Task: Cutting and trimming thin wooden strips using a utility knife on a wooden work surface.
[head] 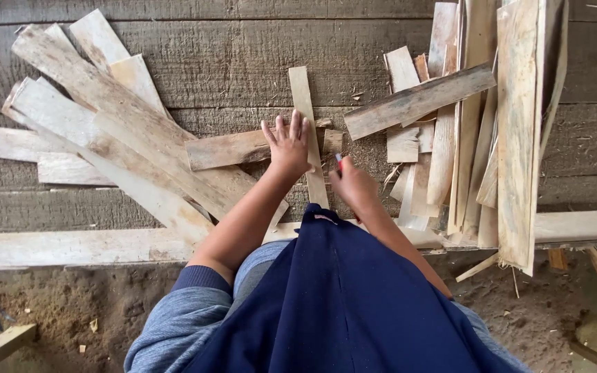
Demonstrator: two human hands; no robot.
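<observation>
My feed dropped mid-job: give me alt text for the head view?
A left hand lies flat on a narrow wood strip on a plank workbench, while the right hand grips a small red-tipped tool beside it. Loose wood slats lie piled left and right.

The single head-worn camera looks steeply down from close above the person's own chest, facing forward over the wooden counter (pixel 243 76), with the sandy floor (pixel 91 304) at the lower edge of view.
</observation>
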